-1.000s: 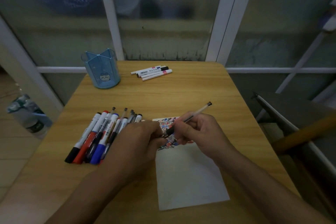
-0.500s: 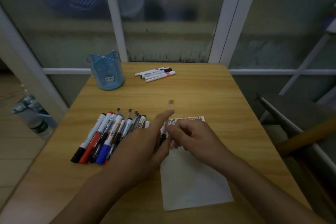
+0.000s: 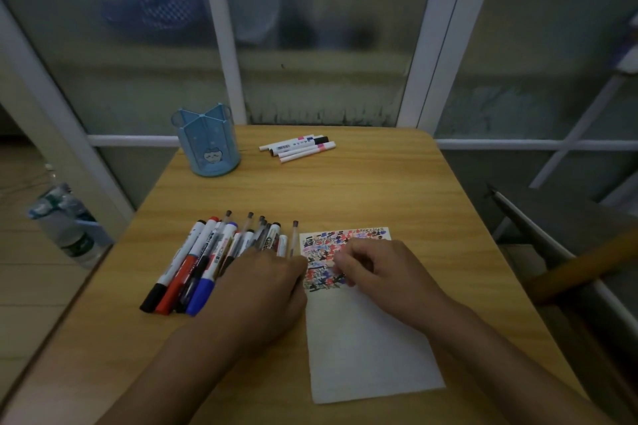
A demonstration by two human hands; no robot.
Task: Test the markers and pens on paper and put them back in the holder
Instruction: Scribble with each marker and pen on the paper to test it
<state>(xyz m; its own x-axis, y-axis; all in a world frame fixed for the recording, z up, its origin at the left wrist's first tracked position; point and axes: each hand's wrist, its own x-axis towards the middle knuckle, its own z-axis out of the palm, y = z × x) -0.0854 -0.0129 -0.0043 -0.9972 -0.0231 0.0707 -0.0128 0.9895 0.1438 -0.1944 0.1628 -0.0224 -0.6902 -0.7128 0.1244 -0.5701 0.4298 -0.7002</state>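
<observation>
Left hand (image 3: 266,290) covers pen pile (image 3: 210,259), grip unclear. Right hand (image 3: 383,269) curled over paper (image 3: 362,348); contents hidden.

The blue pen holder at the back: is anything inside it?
Nothing sticks out above the rim of the blue pen holder, and its visible compartments look empty. Its walls hide the bottom, so that part cannot be seen.

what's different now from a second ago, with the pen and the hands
The right hand let go of the thin pen, which now lies beside the pile of markers by the left hand. The right hand now rests curled on the scribbled paper. The blue holder and the far white markers stayed put.
</observation>
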